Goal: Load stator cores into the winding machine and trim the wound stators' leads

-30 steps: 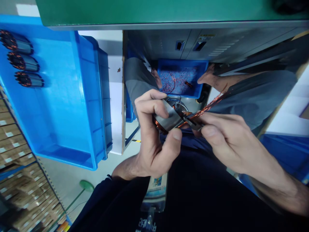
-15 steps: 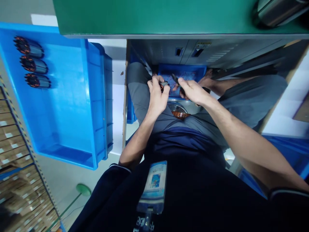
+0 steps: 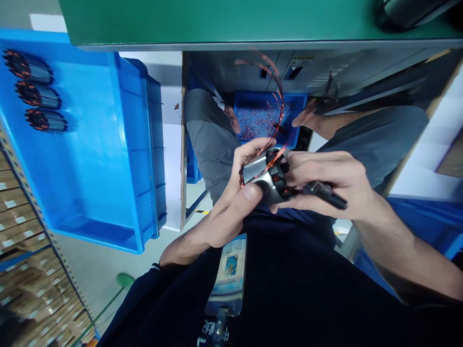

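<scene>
My left hand [image 3: 235, 195] is closed around a motor stator [image 3: 255, 168], a silver cylinder with black slotted ends and copper windings. Long copper wires [image 3: 280, 99] rise from the stator in a curve, partly blurred. On the other side, my right hand [image 3: 329, 180] is up against the stator's black end and grips a black-handled tool [image 3: 327, 193]. The tool's working end is hidden by the fingers and stator, so its exact kind does not show. Both hands are in front of my waist, above my lap.
At left, a large blue bin [image 3: 94, 144] contains three similar stators [image 3: 41, 94]. A green worktop [image 3: 217, 21] crosses the top, with a dark metallic cylinder [image 3: 412, 12] at its right. Between my feet, a blue tray [image 3: 253, 118] holds many small reddish bits.
Both hands have come nearer to my body and together. The stator, earlier mostly out of sight, is now in my left hand. The tool has moved in beside it.
</scene>
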Tool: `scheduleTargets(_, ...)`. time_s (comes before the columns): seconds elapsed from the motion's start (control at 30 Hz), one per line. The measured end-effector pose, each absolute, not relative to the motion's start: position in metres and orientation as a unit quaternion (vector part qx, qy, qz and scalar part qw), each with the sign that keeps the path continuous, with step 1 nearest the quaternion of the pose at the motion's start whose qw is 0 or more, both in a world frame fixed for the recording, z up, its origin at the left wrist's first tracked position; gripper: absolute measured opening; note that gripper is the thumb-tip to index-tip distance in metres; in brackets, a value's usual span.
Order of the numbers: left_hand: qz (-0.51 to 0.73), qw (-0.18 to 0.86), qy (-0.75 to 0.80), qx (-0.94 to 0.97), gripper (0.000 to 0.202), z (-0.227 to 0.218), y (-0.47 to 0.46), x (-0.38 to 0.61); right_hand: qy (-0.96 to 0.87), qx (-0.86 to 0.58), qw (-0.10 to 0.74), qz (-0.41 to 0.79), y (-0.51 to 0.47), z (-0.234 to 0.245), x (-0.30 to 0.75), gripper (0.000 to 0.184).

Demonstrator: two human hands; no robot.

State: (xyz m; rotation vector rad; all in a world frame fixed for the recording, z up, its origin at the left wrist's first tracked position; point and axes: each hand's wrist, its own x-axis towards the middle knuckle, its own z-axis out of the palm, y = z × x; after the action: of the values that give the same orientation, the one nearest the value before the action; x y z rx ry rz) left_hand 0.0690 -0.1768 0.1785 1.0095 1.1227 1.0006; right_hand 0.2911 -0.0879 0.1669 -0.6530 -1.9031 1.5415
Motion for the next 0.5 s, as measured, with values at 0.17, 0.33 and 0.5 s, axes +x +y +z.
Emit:
scheduleTargets(0.17, 0.453, 0.753, 0.391, 0.273, 0.056, 0.190, -0.181, 0.076, -0.765, -0.320, 0.251, 0.500, -0.104, 0.193, 0.310, 0.035)
scheduleTargets(0.33, 0.463, 0.742, 0.406, 0.265, 0.051, 0.190, -0.180, 0.080, -0.796, -0.381, 0.221, 0.415, -0.124, 0.206, 0.335, 0.059)
scheduleTargets(0.5, 0.462, 0.654, 0.493, 0.339, 0.065, 0.186, -0.183, 0.089, -0.814, -0.396, 0.193, 0.379, -0.135, 0.206, 0.337, 0.075)
